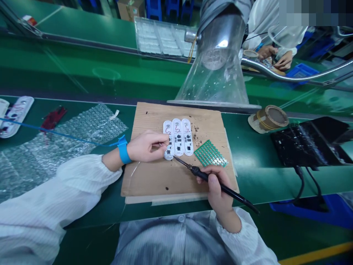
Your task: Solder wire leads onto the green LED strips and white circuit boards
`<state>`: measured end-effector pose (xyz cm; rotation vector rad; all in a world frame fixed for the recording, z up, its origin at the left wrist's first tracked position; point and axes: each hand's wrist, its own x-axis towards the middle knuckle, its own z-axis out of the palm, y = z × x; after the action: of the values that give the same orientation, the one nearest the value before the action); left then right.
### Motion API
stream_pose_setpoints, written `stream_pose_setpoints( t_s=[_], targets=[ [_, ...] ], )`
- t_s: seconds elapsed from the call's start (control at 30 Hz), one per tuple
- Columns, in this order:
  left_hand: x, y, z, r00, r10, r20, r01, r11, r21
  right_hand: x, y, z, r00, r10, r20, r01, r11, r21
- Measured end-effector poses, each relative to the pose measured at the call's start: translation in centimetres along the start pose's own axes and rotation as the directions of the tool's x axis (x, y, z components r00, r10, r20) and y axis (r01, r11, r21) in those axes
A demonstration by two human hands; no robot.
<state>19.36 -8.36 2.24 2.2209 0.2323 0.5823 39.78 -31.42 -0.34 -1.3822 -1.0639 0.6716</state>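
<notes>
Green workbench point(253, 147), brown cardboard sheet point(149, 180) protecting it; hands apart: left hand point(146, 146) pinched over white oval circuit board point(167, 129), right hand point(216, 187) gripping black soldering iron point(205, 176) for control.

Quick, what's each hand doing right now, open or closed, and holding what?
Left hand: closed, pinching a thin wire.
Right hand: closed, gripping a soldering iron.

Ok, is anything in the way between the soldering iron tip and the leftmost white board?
Nothing visible: the soldering iron tip sits at the lower end of the leftmost white board, over bare cardboard.
</notes>
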Motion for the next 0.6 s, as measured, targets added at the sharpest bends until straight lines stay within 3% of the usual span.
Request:
stream_pose_setpoints(
  t_s=[0.37,0.6],
  targets=[
    [0.18,-0.02,0.26,0.998,0.066,0.0,-0.066,0.997,0.047,-0.19,0.48,-0.26,0.997,-0.024,0.066,0.029,0.997,-0.073],
    [0.17,0.02,0.13,0.998,0.052,0.028,-0.053,0.998,0.039,0.0,0.13,0.0,1.0,-0.003,-0.001,0.003,0.999,-0.045]
  ],
)
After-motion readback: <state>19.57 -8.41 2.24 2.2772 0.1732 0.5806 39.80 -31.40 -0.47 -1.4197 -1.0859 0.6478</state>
